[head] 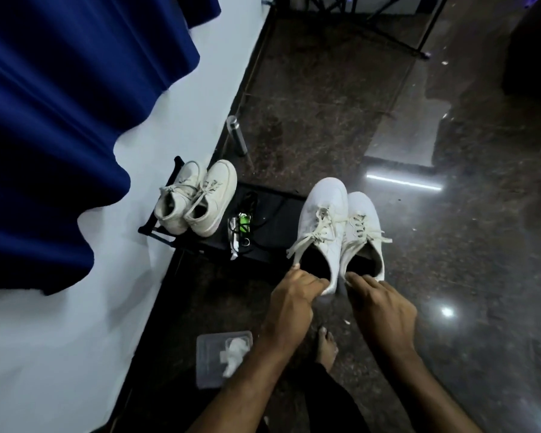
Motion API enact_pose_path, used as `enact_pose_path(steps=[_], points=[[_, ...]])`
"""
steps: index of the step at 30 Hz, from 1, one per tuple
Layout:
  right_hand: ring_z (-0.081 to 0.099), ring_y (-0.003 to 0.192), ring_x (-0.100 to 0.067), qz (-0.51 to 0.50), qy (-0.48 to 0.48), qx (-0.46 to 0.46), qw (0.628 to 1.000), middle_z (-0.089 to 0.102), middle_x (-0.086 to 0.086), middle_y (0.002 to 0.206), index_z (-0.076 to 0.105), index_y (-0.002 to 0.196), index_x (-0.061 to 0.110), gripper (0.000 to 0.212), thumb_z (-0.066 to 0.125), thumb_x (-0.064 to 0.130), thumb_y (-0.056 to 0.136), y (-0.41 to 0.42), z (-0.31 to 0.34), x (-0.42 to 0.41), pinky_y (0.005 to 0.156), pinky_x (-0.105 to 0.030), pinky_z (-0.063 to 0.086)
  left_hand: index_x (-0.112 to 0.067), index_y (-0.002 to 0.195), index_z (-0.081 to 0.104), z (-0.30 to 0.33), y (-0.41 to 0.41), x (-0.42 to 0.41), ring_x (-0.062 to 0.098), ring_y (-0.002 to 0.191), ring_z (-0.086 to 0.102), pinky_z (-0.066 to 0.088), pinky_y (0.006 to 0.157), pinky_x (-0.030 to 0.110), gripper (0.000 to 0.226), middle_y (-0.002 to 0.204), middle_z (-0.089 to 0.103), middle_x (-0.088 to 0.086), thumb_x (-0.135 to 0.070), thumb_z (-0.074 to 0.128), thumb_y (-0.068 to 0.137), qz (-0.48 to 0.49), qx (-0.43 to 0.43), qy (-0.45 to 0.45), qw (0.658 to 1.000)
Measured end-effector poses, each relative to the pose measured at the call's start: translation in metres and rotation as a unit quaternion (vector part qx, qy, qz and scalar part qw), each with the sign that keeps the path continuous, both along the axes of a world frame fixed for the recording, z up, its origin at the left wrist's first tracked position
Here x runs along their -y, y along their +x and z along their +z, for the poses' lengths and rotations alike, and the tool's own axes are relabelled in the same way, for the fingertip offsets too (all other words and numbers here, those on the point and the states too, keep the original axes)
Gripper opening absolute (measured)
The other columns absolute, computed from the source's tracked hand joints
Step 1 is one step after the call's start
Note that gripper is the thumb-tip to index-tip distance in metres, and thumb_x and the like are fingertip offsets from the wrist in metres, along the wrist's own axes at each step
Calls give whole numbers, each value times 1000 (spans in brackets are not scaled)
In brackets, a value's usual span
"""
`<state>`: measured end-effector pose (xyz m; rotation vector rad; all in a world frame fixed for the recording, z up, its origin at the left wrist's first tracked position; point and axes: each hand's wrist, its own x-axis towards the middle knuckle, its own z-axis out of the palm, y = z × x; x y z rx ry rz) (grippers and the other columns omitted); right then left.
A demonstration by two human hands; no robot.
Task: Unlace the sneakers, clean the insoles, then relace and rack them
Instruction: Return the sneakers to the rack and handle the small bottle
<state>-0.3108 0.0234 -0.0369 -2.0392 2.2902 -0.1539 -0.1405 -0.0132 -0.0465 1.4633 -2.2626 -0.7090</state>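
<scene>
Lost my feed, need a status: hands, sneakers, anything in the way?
Left hand and right hand gripping heels of white sneakers, one each. Laces loose, still threaded. Second pair on black rack. Nothing blocking.

Dim indoor shot, overall underexposed. Polished stone floor (325, 98) throws hard specular glare: a bright point at lower right, a reflected light strip mid-right, plus a pale reflected rectangle above it. White sneakers (338, 226) read bright but not blown out. Blue curtain (60, 120) is smeared, soft folds. Strong wide-angle bending: wall (200, 89) edge and floor lines tilt and curve. Corners fall dark, top-right detail lost. Forearms at the bottom edge soft.
</scene>
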Motion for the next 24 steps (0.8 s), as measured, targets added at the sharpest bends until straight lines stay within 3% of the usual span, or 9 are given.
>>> enact_pose_path(steps=[3, 6, 9, 12, 15, 21, 24], points=[[62, 68, -20, 15, 6, 10, 1000, 64, 6, 79, 68, 101, 32, 15, 69, 28, 86, -11, -9, 29, 46, -25, 26, -15, 100, 76, -4, -9, 22, 16, 87, 59, 42, 109, 34, 33, 86, 66, -3, -2, 53, 80, 22, -7, 4, 1000], [63, 66, -21, 36, 12, 7, 999, 66, 5, 81, 69, 105, 32, 21, 71, 27, 85, -11, -22, 53, 46, -26, 32, -13, 101, 77, -15, -11, 42, 16, 87, 60, 43, 107, 33, 36, 86, 68, -2, -13, 45, 83, 40, -6, 2, 999], [65, 62, -23, 45, 27, 13, 999, 67, 4, 81, 69, 106, 31, 23, 71, 26, 83, -6, -35, 77, 45, -25, 32, -12, 103, 77, -37, -6, 60, 18, 87, 60, 45, 105, 35, 39, 86, 67, -1, -11, 43, 82, 49, -4, 23, 999], [66, 57, -22, 60, 51, 10, 997, 64, 2, 73, 67, 97, 28, 15, 68, 29, 81, 3, -44, 92, 45, -22, 23, -11, 103, 77, -60, 5, 75, 18, 87, 60, 42, 109, 35, 35, 86, 68, 0, 2, 53, 81, 40, -14, 45, 998], [64, 52, -19, 78, 85, 5, 993, 60, 2, 67, 63, 85, 24, 18, 76, 27, 74, 16, -55, 100, 44, -21, 18, -11, 103, 77, -80, 20, 86, 19, 90, 61, 38, 114, 40, 39, 89, 69, 1, 10, 58, 75, 37, -6, 56, 998], [63, 49, -18, 133, 128, 6, 983, 60, 5, 66, 65, 98, 27, 38, 83, 26, 64, 36, -72, 99, 42, -21, 21, -11, 104, 76, -92, 40, 83, 18, 90, 61, 42, 111, 37, 39, 87, 67, -1, 12, 64, 75, 34, 19, 52, 998], [61, 44, -18, 127, 120, 3, 985, 62, 4, 64, 68, 94, 28, 33, 83, 23, 65, 46, -74, 91, 40, -22, 22, -14, 104, 76, -93, 45, 72, 18, 90, 60, 46, 107, 35, 33, 85, 65, -3, 2, 61, 80, 47, 20, 72, 996]])
